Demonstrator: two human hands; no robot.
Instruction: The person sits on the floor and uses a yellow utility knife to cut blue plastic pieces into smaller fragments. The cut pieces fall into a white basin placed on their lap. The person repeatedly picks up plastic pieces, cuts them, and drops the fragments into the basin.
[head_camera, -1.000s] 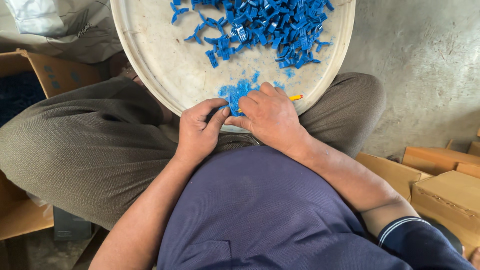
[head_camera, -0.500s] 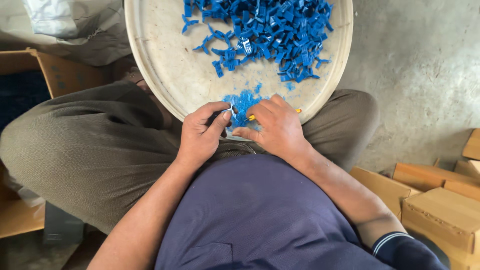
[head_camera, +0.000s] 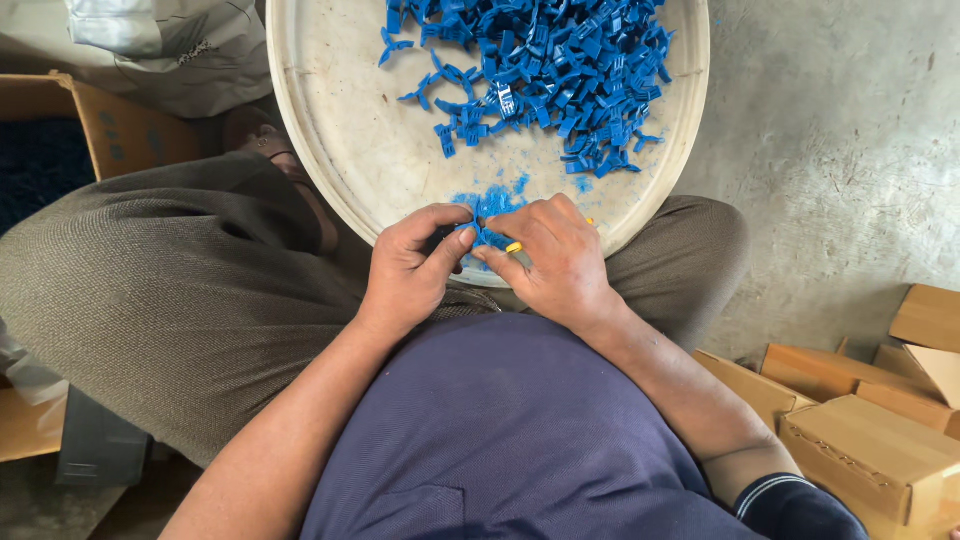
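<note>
- I see the left hand (head_camera: 412, 268) curled, thumb and forefinger pinched on a small blue plastic piece (head_camera: 487, 236) at the near rim of the round tray (head_camera: 340, 150).
- Right hand (head_camera: 556, 262) just beside it, fingers bent, also on that piece; a thin yellow tool (head_camera: 513, 246) shows under its fingertips.
- The piece looks hard, angular, matte blue.
- Beyond both hands: a heap of blue parts (head_camera: 545, 70), clip-like, on scuffed cream plastic.
- Right of the right arm: brown cardboard boxes (head_camera: 870, 440) on rough concrete.

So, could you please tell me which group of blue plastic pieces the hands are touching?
The small clump at the tray's near rim, between both hands; the big heap lies farther up the tray, untouched.
</note>
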